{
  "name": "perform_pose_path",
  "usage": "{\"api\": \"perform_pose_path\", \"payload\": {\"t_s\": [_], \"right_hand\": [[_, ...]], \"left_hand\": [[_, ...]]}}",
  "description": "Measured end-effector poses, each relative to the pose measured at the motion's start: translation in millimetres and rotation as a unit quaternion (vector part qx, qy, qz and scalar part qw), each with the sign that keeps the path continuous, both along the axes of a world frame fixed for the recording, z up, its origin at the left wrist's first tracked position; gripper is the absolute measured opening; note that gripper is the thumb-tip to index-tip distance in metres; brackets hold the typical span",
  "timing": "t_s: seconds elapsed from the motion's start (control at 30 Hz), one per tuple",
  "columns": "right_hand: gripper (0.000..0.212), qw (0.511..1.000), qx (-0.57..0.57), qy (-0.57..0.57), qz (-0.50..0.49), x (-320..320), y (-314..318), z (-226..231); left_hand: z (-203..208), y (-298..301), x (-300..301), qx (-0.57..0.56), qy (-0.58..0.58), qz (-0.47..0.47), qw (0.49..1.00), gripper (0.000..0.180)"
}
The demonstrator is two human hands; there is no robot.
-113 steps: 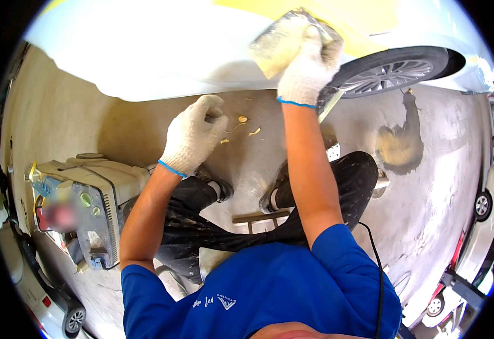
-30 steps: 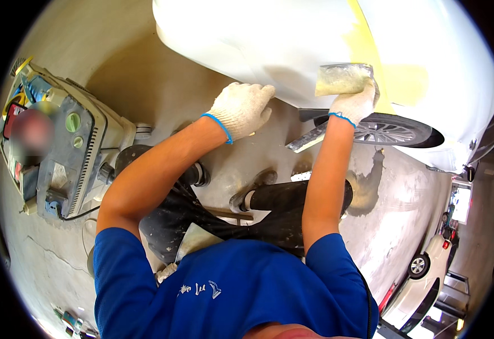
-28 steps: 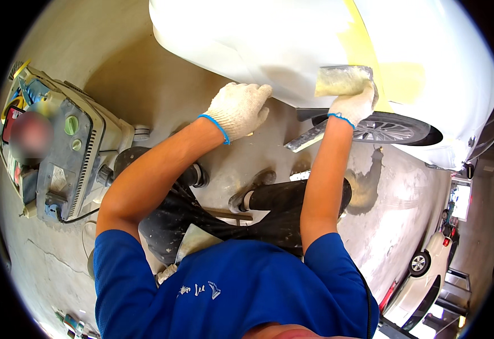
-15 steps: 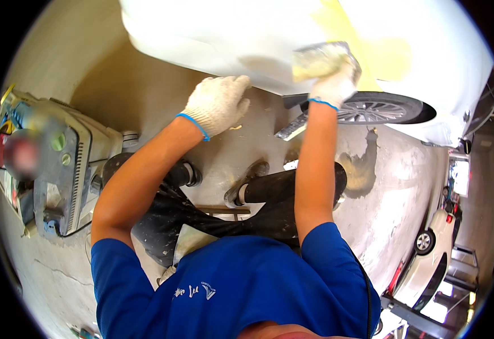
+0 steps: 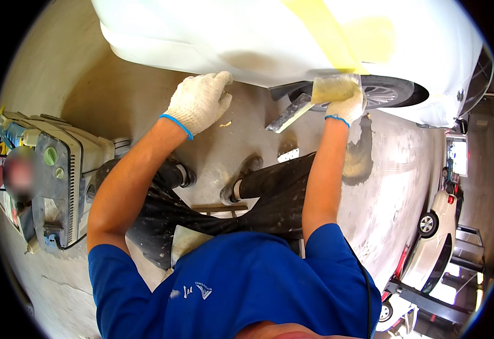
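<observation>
My right hand, in a cream knitted glove with a blue cuff edge, is closed on a broad flat spreader smeared with yellow filler. The spreader is in front of the wheel arch, at the lower edge of the white car body. Yellow filler patches cover part of the panel above it. My left hand, gloved alike, hovers near the car's lower edge with fingers loosely bent and thumb apart. I see nothing in it. A smeared grey strip lies between the hands, left of the wheel.
To the left stands a grey and beige wheeled machine or cart with items on top. A wooden bar lies between my legs. Dark stained floor is below the wheel. Another pale car stands far right, beside lift parts.
My right hand has brought the spreader down from the panel toward the wheel. My left hand has shifted slightly left in the picture, and the whole view has moved a little.
</observation>
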State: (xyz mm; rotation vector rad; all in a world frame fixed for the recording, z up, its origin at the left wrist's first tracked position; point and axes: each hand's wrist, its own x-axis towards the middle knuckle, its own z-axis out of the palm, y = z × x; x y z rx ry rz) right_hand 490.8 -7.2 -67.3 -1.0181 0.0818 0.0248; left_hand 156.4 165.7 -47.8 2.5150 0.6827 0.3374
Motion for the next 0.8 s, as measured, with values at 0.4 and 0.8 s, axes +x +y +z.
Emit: {"api": "perform_pose_path", "payload": {"t_s": [0.4, 0.8], "right_hand": [[0.016, 0.991, -0.024, -0.129, 0.039, -40.1, 46.1, 14.1], [0.015, 0.993, -0.004, -0.115, 0.039, -48.7, 46.9, 19.4]], "left_hand": [[-3.1, -2.8, 6.1, -0.005, 0.007, -0.014, 1.0, 0.025], [-10.7, -7.8, 15.1, 0.013, 0.03, -0.029, 0.999, 0.027]]}}
